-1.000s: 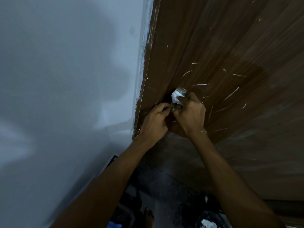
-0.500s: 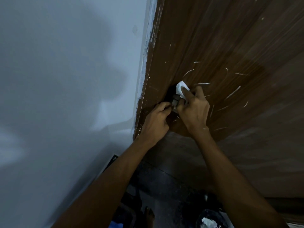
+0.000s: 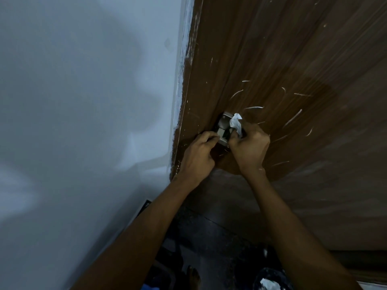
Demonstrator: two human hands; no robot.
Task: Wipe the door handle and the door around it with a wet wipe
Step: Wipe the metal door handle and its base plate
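A brown wooden door (image 3: 282, 59) with white paint streaks fills the right side. Its metal handle plate (image 3: 223, 126) sits near the door's left edge. My right hand (image 3: 249, 147) is closed around a crumpled white wet wipe (image 3: 236, 122) and presses it against the right side of the handle. My left hand (image 3: 199, 153) is curled just left of the handle, fingertips touching its lower part; the lever itself is mostly hidden behind both hands.
A pale painted wall (image 3: 83, 122) takes up the left half, meeting the door frame (image 3: 180, 101) smeared with white paint. Below lie a dark floor (image 3: 209, 237), a bare foot (image 3: 193, 277) and a dark bag with white scraps (image 3: 270, 281).
The wipe in my right hand slid from the top of the handle to its right side, uncovering the metal plate. My left hand stayed in place at the handle.
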